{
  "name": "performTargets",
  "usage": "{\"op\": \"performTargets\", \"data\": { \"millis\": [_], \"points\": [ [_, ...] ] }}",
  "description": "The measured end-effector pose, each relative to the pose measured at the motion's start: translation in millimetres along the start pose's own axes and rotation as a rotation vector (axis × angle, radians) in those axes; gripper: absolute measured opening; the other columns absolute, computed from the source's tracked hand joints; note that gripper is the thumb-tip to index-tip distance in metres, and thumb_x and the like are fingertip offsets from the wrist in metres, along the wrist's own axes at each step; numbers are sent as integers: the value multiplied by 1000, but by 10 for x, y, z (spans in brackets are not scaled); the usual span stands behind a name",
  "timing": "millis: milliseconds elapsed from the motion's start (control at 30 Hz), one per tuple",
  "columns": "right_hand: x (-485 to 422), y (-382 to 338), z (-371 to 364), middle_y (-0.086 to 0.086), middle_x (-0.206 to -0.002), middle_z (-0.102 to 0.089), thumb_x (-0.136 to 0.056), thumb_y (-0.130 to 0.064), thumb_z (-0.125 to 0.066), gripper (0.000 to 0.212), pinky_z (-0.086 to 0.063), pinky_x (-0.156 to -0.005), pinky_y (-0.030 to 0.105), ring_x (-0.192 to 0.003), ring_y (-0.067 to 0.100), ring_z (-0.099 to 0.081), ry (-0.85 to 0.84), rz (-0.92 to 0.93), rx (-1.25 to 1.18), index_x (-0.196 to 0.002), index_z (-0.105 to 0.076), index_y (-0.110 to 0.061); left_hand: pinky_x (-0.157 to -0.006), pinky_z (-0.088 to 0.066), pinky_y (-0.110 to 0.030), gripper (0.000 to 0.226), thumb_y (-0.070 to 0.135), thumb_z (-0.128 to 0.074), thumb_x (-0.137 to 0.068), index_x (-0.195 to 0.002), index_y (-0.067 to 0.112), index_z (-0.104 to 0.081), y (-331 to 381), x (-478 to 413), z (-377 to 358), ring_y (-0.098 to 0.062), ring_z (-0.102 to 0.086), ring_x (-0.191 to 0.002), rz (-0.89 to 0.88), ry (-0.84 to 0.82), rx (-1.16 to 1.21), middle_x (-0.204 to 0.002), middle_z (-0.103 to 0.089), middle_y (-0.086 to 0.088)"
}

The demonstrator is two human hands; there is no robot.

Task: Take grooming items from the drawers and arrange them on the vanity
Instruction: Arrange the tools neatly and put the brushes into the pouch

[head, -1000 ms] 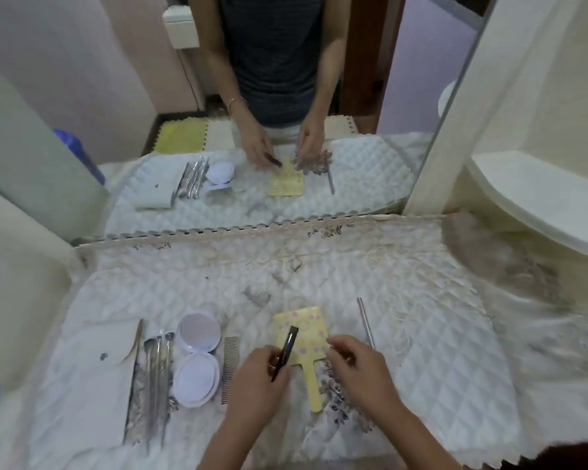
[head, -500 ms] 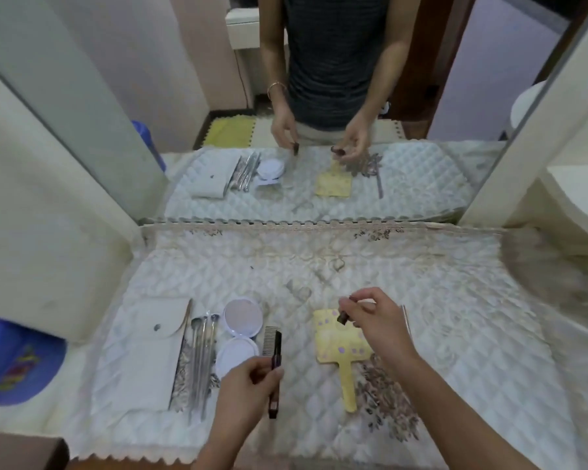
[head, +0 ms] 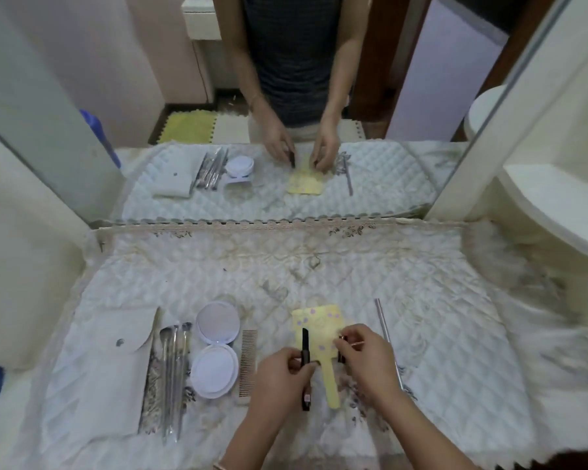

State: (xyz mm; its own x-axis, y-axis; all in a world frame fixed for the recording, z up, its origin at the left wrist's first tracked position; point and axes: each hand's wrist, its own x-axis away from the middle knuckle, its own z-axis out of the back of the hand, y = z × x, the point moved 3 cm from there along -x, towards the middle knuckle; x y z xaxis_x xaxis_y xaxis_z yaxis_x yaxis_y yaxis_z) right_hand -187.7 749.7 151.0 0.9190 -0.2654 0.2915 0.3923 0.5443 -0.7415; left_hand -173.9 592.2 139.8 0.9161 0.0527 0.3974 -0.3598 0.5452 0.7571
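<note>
- Left hand point(head: 282, 374): fingers curled shut around a slim black pen-shaped stick point(head: 306, 351), held nearly upright over the near middle of the vanity; its tip rises past the fingers and its lower end shows below the hand.
- Right hand point(head: 364, 357): fingertips pinched on a small dark cap-like piece point(head: 341, 357); what it is cannot be told. The two hands sit close together without touching.
- Yellow hand mirror point(head: 316, 325): lies flat on the quilted cover point(head: 319, 273) just beyond and beneath both hands, its handle pointing toward the person, between the two wrists.
- Comb point(head: 248, 361): lies lengthwise just left of the left hand.
- Round compact point(head: 216, 347): lies open, left of the comb, both halves facing up, one half farther from the person than the other.
- Metal tools point(head: 175, 368): a row of slim pieces lying parallel, left of the compact.
- White pouch point(head: 116, 361): lies flat at the far left, flap closed with a snap, beside the tools.
- Thin metal rod point(head: 386, 334): lies alone to the right of the right hand.
- Wall mirror point(head: 286, 96): stands at the back of the vanity and reflects the cover, the items and both hands.
</note>
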Motion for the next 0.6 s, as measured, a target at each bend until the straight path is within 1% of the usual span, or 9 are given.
{"op": "performTargets", "data": {
  "millis": [33,67,133,200,300,367,467,533,600],
  "points": [
    [-4,72,112,-1,-72,-62,-81,-15,-67,4,-50,-72,28,-72,16,-61,34,-25,8,-82,-64,-14,-53,-40,-8,25,24,-69,-79,-103,18,-63,73,-27,-117,3,-56,-61,-21,-40,11,-63,-58,14],
    [-2,139,215,3,-75,-65,-81,-15,-66,5,-50,-75,32,-76,19,-62,65,-39,28,-84,-66,-10,-55,-41,-9,34,24,-68,-79,-111,16,-60,154,-49,-239,-1,-59,-63,-41,-78,20,-66,-59,13],
    [-2,270,376,6,-81,-67,-83,-17,-65,13,-48,-72,26,-77,19,-61,101,-59,72,-91,-66,-8,-60,-45,-15,39,22,-67,-80,-116,15,-56,315,-72,-464,-4,-60,-64,-87,-139,10,-67,-59,12],
    [-14,354,463,1,-81,-64,-84,-21,-65,16,-43,-64,17,-75,14,-58,106,-77,101,-96,-65,-12,-62,-46,-23,30,23,-65,-81,-109,16,-56,433,-91,-643,-8,-57,-63,-133,-171,-22,-67,-58,9],
    [-46,413,469,1,-80,-63,-84,-23,-65,15,-41,-60,13,-75,14,-58,91,-74,127,-94,-64,-13,-51,-34,-17,18,25,-62,-83,-92,18,-48,492,-111,-771,-8,-47,-60,-145,-155,-106,-67,-50,9],
    [-58,420,432,3,-84,-66,-84,-24,-63,13,-44,-66,15,-78,14,-60,65,-68,143,-93,-65,-13,-51,-32,-16,18,26,-62,-83,-87,18,-46,472,-108,-794,-5,-45,-60,-144,-142,-145,-70,-50,8],
    [-70,454,386,3,-99,-67,-87,-20,-59,19,-44,-79,19,-91,15,-61,56,-38,145,-104,-66,-13,-52,-33,-14,17,28,-62,-84,-86,22,-46,443,-85,-771,-4,-45,-64,-154,-130,-152,-71,-52,10],
    [-88,487,401,1,-100,-60,-89,-16,-55,22,-40,-79,18,-90,14,-57,109,-33,150,-110,-62,-13,-56,-36,-14,16,28,-60,-85,-85,24,-45,429,-75,-745,-8,-50,-70,-155,-128,-146,-68,-49,14],
    [-108,523,424,0,-95,-52,-89,-11,-53,25,-39,-75,20,-85,15,-53,146,-52,147,-113,-58,-11,-65,-42,-25,17,28,-58,-86,-79,29,-43,419,-76,-718,-8,-52,-67,-159,-133,-160,-67,-48,14]
  ]
}}
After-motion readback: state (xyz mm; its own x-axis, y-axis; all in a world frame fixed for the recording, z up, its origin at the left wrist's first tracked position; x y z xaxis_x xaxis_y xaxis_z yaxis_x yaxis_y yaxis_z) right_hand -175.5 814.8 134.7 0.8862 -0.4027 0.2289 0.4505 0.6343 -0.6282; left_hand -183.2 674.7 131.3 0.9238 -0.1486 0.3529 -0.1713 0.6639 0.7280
